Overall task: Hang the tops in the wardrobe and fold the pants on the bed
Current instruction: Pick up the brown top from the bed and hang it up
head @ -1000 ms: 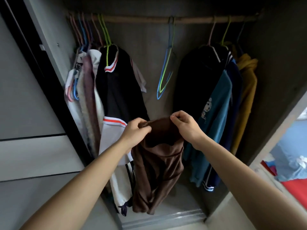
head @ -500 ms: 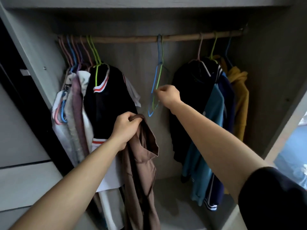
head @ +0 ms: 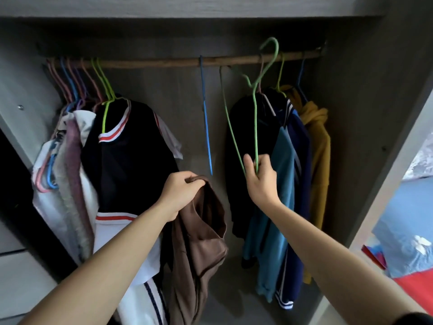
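Left arm: bare forearm up from lower left, wrist bent a little, reaching into the wardrobe (head: 365, 113).
Left hand (head: 181, 195): back of hand to camera, fingers clenched round the bunched top edge of the brown top (head: 201, 242).
Brown top: hangs limp from the left hand, low in the wardrobe's middle, just in front of the black top (head: 126, 160) with red-and-white trim; on no hanger.
Right arm: bare forearm up from lower right, extended further in and higher than the left.
Right hand (head: 261, 181): raised, thumb and fingers pinching the two lower wires of the green hanger (head: 255, 127) together.
Green hanger: bare, held near upright with a slight tilt; hook above the rod (head: 164, 63), right of its middle, not hooked on it.
Hands: apart, right one higher, neither touching the other's item.
Blue hanger (head: 206, 127): bare, hooked on the rod, between the two clothing groups.
Left group: black top plus pale tops on pink, blue and green hangers.
Right group: dark top, teal top (head: 283, 184), navy top (head: 302, 160), mustard hoodie (head: 318, 141), all on the rod.
Bed (head: 410, 231): blue and red bedding past the wardrobe's right wall.
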Demonstrator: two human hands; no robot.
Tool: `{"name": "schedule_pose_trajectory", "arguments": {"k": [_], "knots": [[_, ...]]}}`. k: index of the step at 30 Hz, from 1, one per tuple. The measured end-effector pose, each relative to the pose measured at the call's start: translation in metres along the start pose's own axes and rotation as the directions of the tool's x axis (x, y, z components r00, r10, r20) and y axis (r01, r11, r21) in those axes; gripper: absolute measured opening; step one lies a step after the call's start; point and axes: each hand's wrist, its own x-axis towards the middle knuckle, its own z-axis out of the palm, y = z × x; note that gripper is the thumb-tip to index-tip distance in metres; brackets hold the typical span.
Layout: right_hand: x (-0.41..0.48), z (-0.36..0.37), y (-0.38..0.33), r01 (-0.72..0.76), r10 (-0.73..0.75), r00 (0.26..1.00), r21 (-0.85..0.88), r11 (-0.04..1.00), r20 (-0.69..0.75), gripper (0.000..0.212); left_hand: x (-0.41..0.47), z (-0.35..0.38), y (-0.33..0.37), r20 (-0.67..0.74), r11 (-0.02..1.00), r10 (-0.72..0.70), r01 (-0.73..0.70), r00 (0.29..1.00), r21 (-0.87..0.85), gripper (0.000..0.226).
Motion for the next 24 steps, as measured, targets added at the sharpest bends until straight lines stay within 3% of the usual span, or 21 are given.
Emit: {"name": "schedule_pose_trajectory", "arguments": {"k": [8, 14, 18, 24], "knots": [[-0.020, -0.036, 0.030, -0.105, 0.102, 0.994, -0.072, 0.992, -0.049, 0.024, 0.004, 0.020, -0.022, -0.009, 0.998, -0.027, 0.028, 1.000, 0.057, 0.004], [-0.055, -0.079, 0.036, -0.084, 0.099, 0.994, -0.263, 0.961, 0.047, 0.029, 0.002, 0.043, -0.052, -0.007, 0.989, -0.010, 0.011, 1.000, 0.150, 0.016], [-0.074, -0.105, 0.037, -0.058, 0.129, 0.986, -0.492, 0.869, 0.110, 0.056, -0.001, 0.062, -0.070, 0.027, 0.975, -0.005, -0.001, 1.000, 0.223, 0.016], [-0.106, -0.137, 0.019, 0.059, 0.123, 0.969, -0.691, 0.721, 0.212, 0.048, -0.002, 0.081, -0.087, 0.034, 0.927, -0.039, 0.023, 0.999, 0.373, 0.009]]}}
